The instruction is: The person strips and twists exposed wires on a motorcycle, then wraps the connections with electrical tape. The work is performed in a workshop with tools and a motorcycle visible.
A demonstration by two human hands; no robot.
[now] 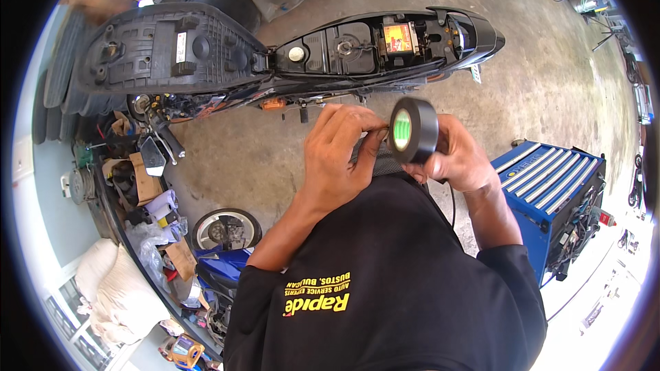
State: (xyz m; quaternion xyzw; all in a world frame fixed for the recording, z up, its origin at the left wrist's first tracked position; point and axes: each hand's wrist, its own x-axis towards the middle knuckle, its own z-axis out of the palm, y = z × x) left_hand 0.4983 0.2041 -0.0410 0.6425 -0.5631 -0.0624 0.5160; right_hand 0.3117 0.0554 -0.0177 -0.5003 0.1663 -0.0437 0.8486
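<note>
1. Around you spreads a stained concrete floor [254,161].
2. On your left you have a pale blue wall [65,230], with a slatted window [69,310] near the view's lower left.
3. At your right stands a blue tool cabinet [543,185].
4. Strong white light [567,333] washes out the floor at your lower right.

Tape roll [424,130] in right grip [467,156], motorcycle [323,48] beyond, tool chest [550,178] farther right

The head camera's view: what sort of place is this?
Probably a motorcycle repair shop or garage: a black motorcycle has its seat flipped open, a blue tool chest stands at the right, and the person's right hand holds a roll of black tape.
</note>
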